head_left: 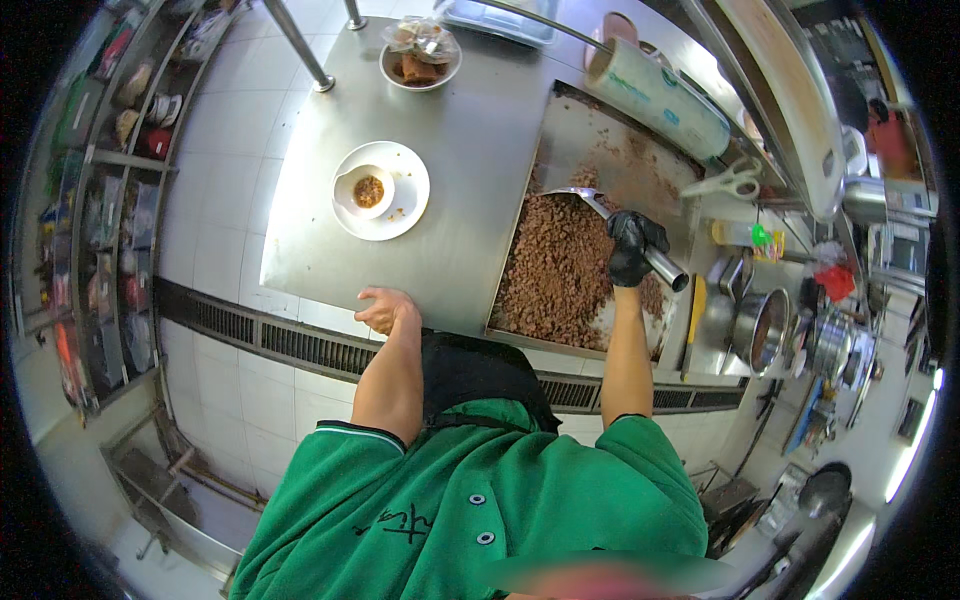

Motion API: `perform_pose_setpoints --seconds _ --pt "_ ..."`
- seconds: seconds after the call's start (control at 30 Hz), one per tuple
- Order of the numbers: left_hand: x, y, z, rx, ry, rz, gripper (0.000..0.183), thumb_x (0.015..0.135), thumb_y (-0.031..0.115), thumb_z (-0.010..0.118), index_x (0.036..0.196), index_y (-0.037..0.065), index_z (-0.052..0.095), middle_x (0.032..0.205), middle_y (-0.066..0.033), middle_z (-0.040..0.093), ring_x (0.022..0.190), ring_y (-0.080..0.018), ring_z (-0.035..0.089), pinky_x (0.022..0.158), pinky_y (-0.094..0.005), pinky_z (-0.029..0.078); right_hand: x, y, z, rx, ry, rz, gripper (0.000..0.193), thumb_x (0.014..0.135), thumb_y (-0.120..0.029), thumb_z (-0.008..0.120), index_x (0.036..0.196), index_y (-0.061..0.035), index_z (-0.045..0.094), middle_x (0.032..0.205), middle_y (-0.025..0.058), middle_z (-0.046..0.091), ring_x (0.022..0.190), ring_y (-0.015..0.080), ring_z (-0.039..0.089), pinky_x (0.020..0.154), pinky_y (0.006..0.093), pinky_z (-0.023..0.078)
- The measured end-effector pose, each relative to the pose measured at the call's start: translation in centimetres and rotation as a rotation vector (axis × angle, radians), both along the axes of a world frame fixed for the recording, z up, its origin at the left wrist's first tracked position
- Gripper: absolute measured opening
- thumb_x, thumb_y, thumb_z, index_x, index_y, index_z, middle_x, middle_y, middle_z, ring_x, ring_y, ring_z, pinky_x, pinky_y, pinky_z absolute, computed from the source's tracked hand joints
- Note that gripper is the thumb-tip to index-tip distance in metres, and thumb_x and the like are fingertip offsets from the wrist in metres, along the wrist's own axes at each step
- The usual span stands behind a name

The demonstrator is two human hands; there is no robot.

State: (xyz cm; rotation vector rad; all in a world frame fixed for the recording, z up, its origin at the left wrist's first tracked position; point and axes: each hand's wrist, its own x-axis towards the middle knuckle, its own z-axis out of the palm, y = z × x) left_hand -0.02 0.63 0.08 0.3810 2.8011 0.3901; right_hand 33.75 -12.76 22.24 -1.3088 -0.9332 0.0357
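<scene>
My right hand, in a black glove, is wrapped around the tubular handle of a metal scoop. The scoop's broad end lies against a heap of brown, crumbly minced meat, and part of the blade is hidden. The heap fills the near left of a large rectangular metal tray, with scattered bits on its far side. My bare left hand rests at the near edge of the steel counter, fingers apart and nothing in them. Beyond it stands a white plate bearing a small white bowl of reddish-brown sauce.
A white bowl with brown pieces and a plastic bag stands at the far side. A large film roll and white-handled scissors are right of the tray, with a metal pot nearer. Shelves line the left.
</scene>
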Motion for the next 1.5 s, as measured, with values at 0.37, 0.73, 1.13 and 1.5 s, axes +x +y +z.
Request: perform_pose_setpoints --seconds 0.37,0.73,1.13,1.5 --pt "0.4 -0.2 0.6 0.042 -0.033 0.002 0.058 0.101 0.052 0.043 0.119 -0.003 0.053 0.095 -0.0275 0.069 0.088 -0.0467 0.07 0.08 -0.0583 0.054 -3.4 -7.4 -3.9 0.124 0.175 -0.263 0.023 0.098 -0.017 0.067 0.082 -0.0025 0.062 0.076 0.0063 0.062 0.069 0.0226 0.06 0.065 0.0383 0.051" --pt "0.6 -0.3 0.6 0.063 0.009 0.014 0.054 0.1 0.051 0.044 0.114 -0.001 0.054 0.091 -0.0266 0.07 0.086 -0.0462 0.07 0.078 -0.0591 0.053 -6.1 -8.2 -6.6 -0.465 -0.139 -0.4 0.025 0.105 -0.026 0.06 0.094 -0.0057 0.069 0.091 0.0085 0.071 0.082 0.0219 0.065 0.077 0.0357 0.05" --pt "0.2 -0.1 -0.2 0.037 0.03 0.001 0.054 0.1 0.051 0.046 0.113 -0.001 0.053 0.089 -0.0262 0.069 0.084 -0.0461 0.07 0.077 -0.0596 0.053 4.2 2.3 1.6 0.371 0.309 -0.284 0.03 0.096 -0.002 0.073 0.076 -0.0102 0.052 0.075 0.0008 0.056 0.071 0.0152 0.056 0.062 0.037 0.046" --pt "-0.3 -0.8 1.2 0.034 -0.031 -0.016 0.059 0.101 0.052 0.044 0.12 -0.003 0.053 0.096 -0.0288 0.069 0.093 -0.0489 0.069 0.08 -0.062 0.052 10.4 4.4 -5.3 0.566 0.601 -0.11 0.014 0.097 -0.006 0.068 0.089 -0.0049 0.057 0.071 0.0041 0.057 0.06 0.0166 0.053 0.057 0.0386 0.048"
